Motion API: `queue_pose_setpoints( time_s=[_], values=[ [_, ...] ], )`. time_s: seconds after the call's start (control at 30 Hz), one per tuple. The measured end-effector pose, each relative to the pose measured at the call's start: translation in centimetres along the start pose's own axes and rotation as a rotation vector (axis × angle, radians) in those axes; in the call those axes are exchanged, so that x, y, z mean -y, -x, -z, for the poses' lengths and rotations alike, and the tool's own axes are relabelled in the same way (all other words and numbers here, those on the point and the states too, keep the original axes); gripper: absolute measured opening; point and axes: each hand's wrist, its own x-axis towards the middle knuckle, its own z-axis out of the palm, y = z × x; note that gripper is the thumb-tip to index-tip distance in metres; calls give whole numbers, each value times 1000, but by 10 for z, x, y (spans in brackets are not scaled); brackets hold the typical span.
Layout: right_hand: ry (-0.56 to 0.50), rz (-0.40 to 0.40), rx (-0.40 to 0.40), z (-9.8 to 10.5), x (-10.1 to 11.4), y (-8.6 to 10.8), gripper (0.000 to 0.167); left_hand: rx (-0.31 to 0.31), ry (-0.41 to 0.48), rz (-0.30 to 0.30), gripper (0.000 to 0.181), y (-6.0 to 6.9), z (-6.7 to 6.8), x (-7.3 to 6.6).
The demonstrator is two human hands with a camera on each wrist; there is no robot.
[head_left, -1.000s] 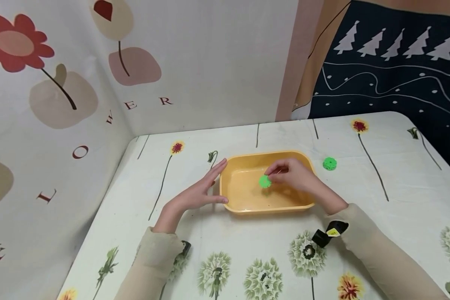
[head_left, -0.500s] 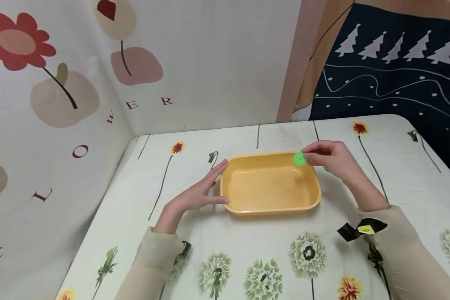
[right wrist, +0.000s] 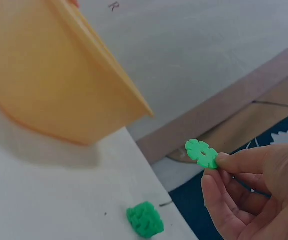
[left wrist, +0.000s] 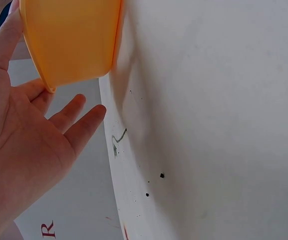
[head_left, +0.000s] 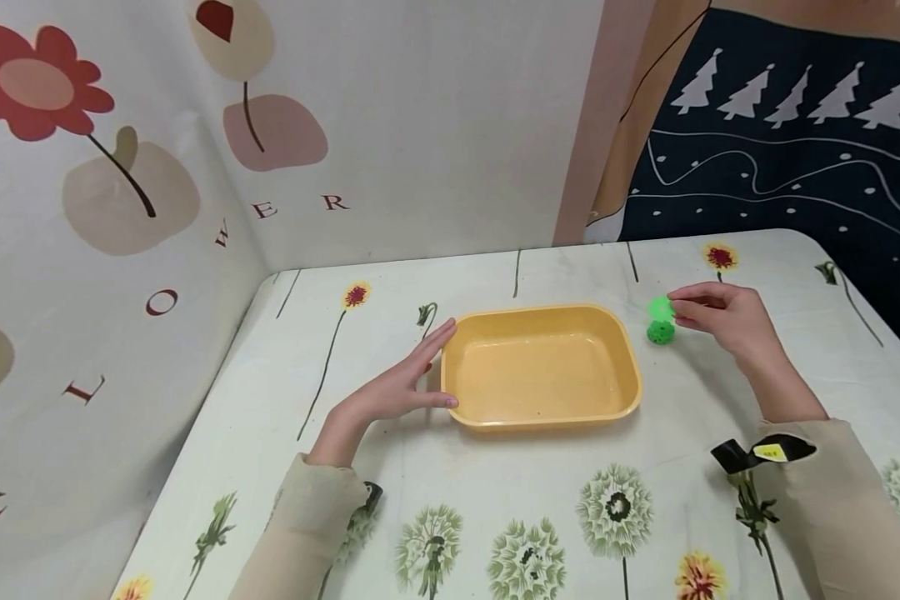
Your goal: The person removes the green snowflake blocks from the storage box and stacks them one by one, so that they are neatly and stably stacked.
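Note:
My right hand (head_left: 731, 319) pinches a light green notched plastic disc (right wrist: 201, 153) by its edge, between thumb and fingertips. In the right wrist view the disc has a small slot in its middle. A darker green stack of similar discs (head_left: 661, 332) lies on the table right of the basin, just below the held disc in the head view. My left hand (head_left: 397, 383) rests against the left end of a yellow-orange plastic basin (head_left: 540, 421), thumb and fingers spread and mostly straight along its rim. The basin's inside shows bare in the head view.
A white flower-print cloth covers the table (head_left: 495, 475). Behind and to the left hangs a pale curtain (head_left: 435, 133) with flowers and letters. A dark cloth with white trees (head_left: 780, 150) hangs at the back right, beyond the table edge.
My right hand has carried the green disc from inside the basin, over its right rim, to the green stack. The left hand stays at the basin's left end.

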Motion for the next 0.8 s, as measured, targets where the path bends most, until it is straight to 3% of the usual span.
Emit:
queue_pose_setpoints(
  time_s=[0.17, 0.43, 0.6, 0.8],
  values=[
    [17, -54, -26, 3, -20, -12, 24, -1, 3, -3, 107, 0, -1, 1],
    [89, -104, 8, -5, -1, 0, 33, -1, 6, 6, 107, 0, -1, 0],
    [171, -136, 7, -8, -4, 0, 38, 5, -2, 11, 106, 1, 0, -3],
    [193, -140, 4, -9, -9, -2, 39, 3, -3, 5, 107, 0, 0, -1]
  ],
)
